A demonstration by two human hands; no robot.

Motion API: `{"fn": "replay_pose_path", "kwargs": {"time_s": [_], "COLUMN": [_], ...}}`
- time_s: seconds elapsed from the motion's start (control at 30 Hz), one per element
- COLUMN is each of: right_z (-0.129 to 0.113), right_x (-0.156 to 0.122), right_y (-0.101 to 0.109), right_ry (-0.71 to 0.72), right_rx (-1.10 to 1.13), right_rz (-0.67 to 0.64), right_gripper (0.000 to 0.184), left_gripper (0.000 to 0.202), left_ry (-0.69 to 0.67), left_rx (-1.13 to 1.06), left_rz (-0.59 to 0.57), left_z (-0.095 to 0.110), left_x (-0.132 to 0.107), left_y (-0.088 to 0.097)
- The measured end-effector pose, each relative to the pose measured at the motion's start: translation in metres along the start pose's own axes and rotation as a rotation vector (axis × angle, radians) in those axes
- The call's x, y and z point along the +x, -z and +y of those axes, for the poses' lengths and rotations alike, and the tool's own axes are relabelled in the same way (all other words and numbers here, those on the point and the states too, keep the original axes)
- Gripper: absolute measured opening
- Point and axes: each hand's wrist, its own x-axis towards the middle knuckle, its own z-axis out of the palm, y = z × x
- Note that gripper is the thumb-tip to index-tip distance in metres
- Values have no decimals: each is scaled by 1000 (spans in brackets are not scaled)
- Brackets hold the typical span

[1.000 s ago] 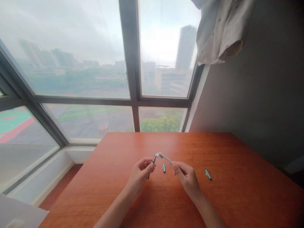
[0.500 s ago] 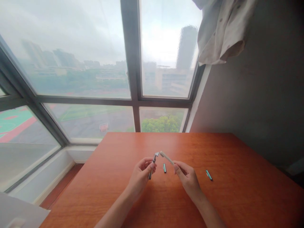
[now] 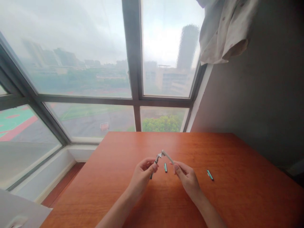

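Note:
My left hand (image 3: 143, 172) is closed round the dark handle of a razor (image 3: 156, 160), whose silvery head end points up and to the right. Between the fingers of my right hand (image 3: 186, 175) is the handle of a toothbrush (image 3: 168, 157), slanting up to the left. The toothbrush head meets the metal end of the razor, and the bristles appear to touch it. On the table just beyond and between my hands lies a small green-and-black razor cartridge (image 3: 165, 167). A second similar cartridge (image 3: 210, 175) rests to the right of my right hand.
The reddish-brown wooden table (image 3: 114, 158) stretches out under both hands. Behind it stand large windows with a grey frame (image 3: 136, 101). A light shirt (image 3: 223, 34) hangs at the upper right before a grey wall (image 3: 237, 98).
The razor has moved slightly up and right, and its head end now meets the toothbrush head; a small gap showed before. Both cartridges lie where they were.

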Motion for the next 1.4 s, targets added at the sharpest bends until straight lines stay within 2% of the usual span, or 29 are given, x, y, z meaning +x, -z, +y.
{"fn": "replay_pose_path", "kwargs": {"time_s": [0.5,0.63,0.83,1.23,1.4], "right_z": [-2,-3,-5,-3,-6], "right_x": [-2,-3,-2,-3,-3], "right_y": [1,0,1,0,2], "right_ry": [-3,2,26,-6,28], "right_rx": [-1,-3,-57,13,-57], "right_rz": [-23,-31,-47,-24,-23], "right_gripper": [43,42,42,40,39], "left_gripper": [30,30,35,28,31], "left_ry": [-20,-21,-15,0,20], "left_rx": [167,119,-63,71,-20], "left_rz": [64,79,141,42,102], "left_z": [6,6,9,-1,4], "left_x": [3,4,4,4,4], "left_y": [4,4,0,3,2]}}
